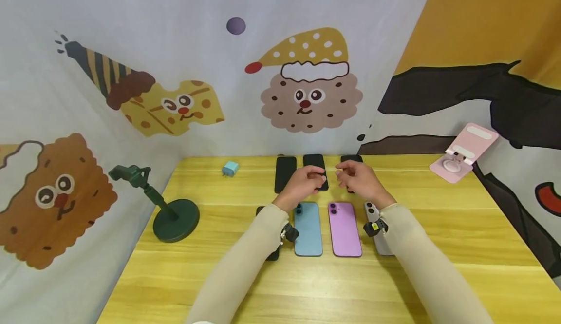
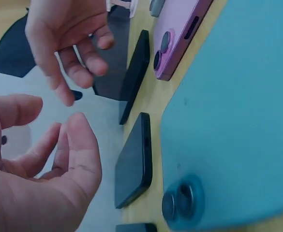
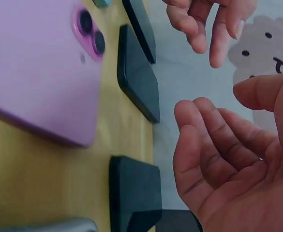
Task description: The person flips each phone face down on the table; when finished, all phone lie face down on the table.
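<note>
My left hand point(image 1: 304, 183) hovers by the middle black phone point(image 1: 313, 160) of the back row, fingers loosely curled and holding nothing. Facing it, my right hand point(image 1: 363, 181) is likewise loosely bent and bare, partly covering another black phone point(image 1: 352, 158). A gap separates the two hands in both wrist views. To the left lies one more black phone point(image 1: 286, 173). Closer to me are a blue phone point(image 1: 308, 231) and a pink phone point(image 1: 345, 231), camera sides up. My sleeves partly hide a dark phone point(image 1: 274, 255) at left and a grey phone point(image 1: 383, 247) at right.
A dark green stand point(image 1: 175, 220) with a round base occupies the table's left side. Near the back edge sits a small blue charger plug point(image 1: 230, 168). At the far right is a pink folding phone stand point(image 1: 463, 151). Printed cloth point(image 1: 197, 31) hangs behind the wooden table point(image 1: 307, 285).
</note>
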Motion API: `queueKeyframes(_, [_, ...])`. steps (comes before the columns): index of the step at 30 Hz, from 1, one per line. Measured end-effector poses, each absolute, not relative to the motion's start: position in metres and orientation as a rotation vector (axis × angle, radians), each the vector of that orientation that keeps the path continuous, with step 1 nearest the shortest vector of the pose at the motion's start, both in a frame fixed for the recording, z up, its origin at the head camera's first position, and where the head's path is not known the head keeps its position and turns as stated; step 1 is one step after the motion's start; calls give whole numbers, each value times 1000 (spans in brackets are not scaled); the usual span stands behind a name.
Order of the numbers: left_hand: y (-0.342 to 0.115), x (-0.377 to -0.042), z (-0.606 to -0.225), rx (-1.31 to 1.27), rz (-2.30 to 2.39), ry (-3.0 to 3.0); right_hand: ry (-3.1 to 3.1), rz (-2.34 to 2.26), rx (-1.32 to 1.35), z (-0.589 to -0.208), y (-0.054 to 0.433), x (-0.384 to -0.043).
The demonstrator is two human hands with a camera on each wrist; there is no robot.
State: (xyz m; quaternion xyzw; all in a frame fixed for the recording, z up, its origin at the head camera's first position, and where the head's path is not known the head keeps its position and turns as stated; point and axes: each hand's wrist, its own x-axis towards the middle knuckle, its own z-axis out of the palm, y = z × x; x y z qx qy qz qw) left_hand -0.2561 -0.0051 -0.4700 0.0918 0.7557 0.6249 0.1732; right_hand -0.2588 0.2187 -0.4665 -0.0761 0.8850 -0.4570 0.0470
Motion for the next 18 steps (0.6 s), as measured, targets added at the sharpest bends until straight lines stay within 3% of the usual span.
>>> queueKeyframes(18, [61, -283, -486, 174, 1893, 2118, 2736, -1455, -174, -473, 240, -307])
